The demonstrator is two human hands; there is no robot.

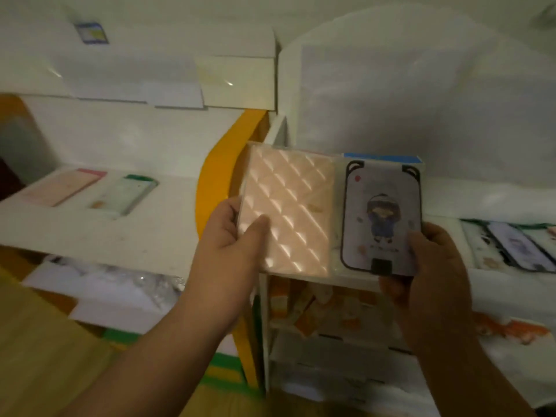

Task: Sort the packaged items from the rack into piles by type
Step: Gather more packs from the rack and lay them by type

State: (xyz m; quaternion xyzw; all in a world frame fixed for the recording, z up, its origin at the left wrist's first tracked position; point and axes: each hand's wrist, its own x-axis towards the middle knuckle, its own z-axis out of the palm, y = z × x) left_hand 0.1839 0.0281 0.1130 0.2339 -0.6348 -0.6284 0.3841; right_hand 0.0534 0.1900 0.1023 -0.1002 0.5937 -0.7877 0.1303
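My left hand (pixel 234 239) grips a pink quilted-pattern packaged item (pixel 288 212) by its lower left edge, thumb on its face. Beside it, my right hand (pixel 436 266) holds a clear package with a cartoon-figure case (pixel 380 218) by its lower right corner. The two packages sit side by side, touching, in front of the white rack (pixel 279 130). On the left shelf (pixel 120 236) lie a pink flat package (pixel 63 188) and a green-edged one (pixel 126 194). More cartoon-case packages (pixel 517 248) lie in a pile on the right shelf.
An orange curved side panel (pixel 219 164) divides the left shelf from the rack. White boxes (pixel 135 67) fill the upper left shelf. Orange-printed packages (pixel 313 311) sit in the lower rack compartment. Clear plastic bags (pixel 105 281) lie below the left shelf.
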